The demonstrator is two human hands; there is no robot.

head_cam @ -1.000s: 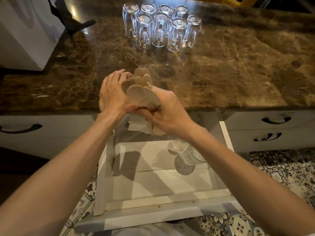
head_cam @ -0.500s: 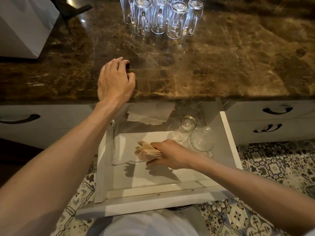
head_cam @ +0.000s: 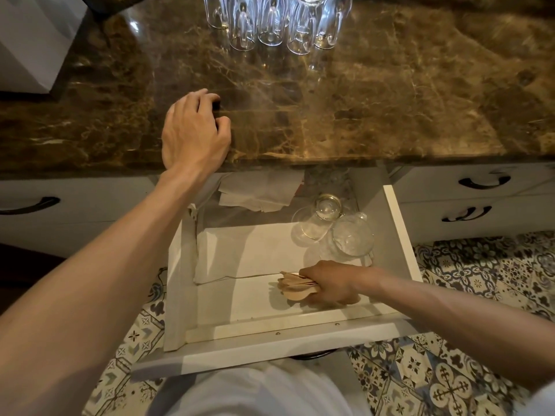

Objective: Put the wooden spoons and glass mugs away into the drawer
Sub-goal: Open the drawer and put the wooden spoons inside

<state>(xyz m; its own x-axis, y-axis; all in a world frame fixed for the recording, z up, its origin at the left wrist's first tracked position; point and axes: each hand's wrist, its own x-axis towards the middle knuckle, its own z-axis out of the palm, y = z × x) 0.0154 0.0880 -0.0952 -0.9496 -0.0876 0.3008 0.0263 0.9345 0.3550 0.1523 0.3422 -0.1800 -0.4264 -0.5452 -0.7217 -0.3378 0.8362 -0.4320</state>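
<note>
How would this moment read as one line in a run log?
phase: stowing | right hand: grips wooden spoons inside drawer | left hand: rests on countertop | glass mugs: group on countertop, others in drawer

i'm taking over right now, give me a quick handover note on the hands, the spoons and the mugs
Left hand: rests on the edge of the marble countertop, holding nothing.
Right hand: grips the bundle of wooden spoons low inside the open drawer, near its front; not yet released.
Glass mugs in the drawer: a few, at its right rear.
Glass mugs on the countertop: a cluster at the back.
Done: some mugs stowed, spoons brought into the drawer.
Left: let go of the spoons, then move the countertop mugs in.
</note>
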